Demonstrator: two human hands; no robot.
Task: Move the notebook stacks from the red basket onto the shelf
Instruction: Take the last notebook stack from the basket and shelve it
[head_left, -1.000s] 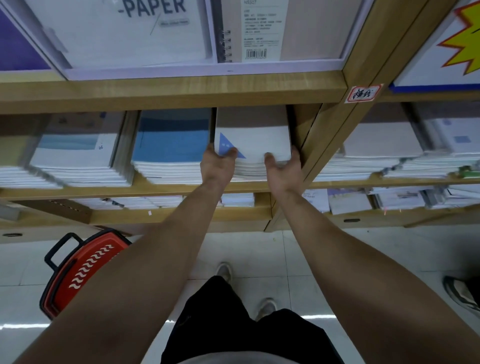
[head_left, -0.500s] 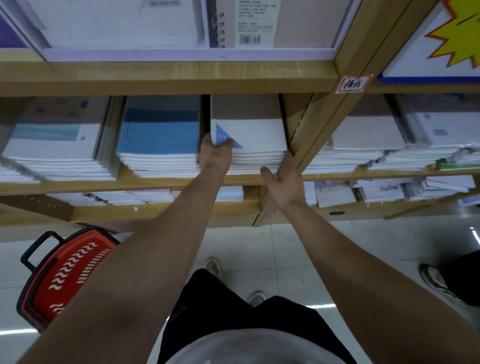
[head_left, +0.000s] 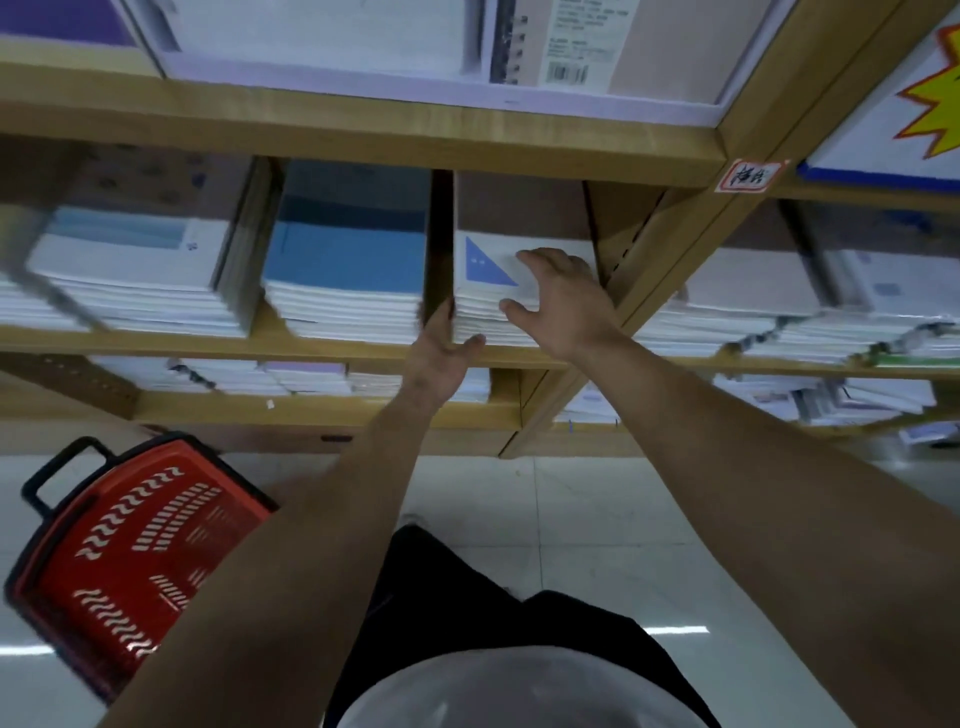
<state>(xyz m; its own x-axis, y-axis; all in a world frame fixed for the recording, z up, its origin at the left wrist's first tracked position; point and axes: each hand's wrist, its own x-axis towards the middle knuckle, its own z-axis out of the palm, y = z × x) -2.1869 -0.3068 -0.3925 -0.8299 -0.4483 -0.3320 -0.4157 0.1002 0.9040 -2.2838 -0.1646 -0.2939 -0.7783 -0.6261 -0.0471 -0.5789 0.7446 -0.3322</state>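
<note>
A stack of white notebooks (head_left: 485, 291) with a blue triangle on the top cover lies on the wooden shelf (head_left: 363, 356), against the right upright. My left hand (head_left: 441, 353) is at the stack's front left corner, fingers straight along its left side and thumb at the bottom edge. My right hand (head_left: 563, 296) lies flat on top of the stack with spread fingers. The red basket (head_left: 130, 551) stands on the floor at the lower left; its inside looks bare.
A blue-covered stack (head_left: 348, 265) and a pale blue and white stack (head_left: 135, 260) lie to the left on the same shelf. More notebook stacks fill the bay to the right (head_left: 748, 296) and the lower shelf. A narrow gap separates the triangle stack from the blue one.
My right hand rose from the stack's lower right front onto its top. My left hand dropped from the top left corner to the stack's lower left side. The view tilted down.
</note>
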